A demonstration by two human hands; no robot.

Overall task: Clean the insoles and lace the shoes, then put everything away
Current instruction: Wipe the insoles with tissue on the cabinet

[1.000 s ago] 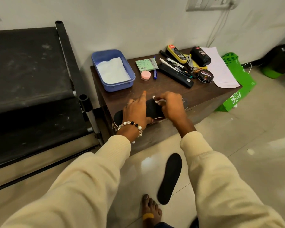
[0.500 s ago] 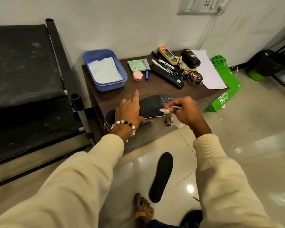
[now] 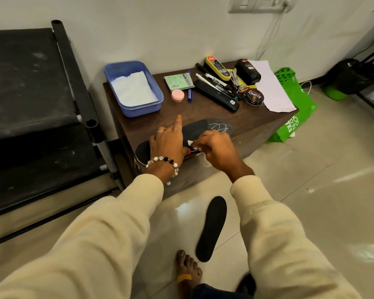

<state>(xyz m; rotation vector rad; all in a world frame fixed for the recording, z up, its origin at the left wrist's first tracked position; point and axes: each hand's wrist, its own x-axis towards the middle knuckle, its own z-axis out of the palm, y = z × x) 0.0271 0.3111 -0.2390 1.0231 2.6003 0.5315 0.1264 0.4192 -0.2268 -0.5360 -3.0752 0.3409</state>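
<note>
Even indoor light; glare on floor tiles point(image 3: 324, 212); wide-angle edge distortion.

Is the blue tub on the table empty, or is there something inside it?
Not empty. The blue tub has no lid on, and white paper, which looks like tissue, lies over most of its bottom.

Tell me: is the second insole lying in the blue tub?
No, the second insole lies on the floor tiles beside a bare foot; the blue tub holds only white tissue.

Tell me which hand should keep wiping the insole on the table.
Right hand: it pinches the white wipe over the insole. The left hand presses the insole down.
</note>
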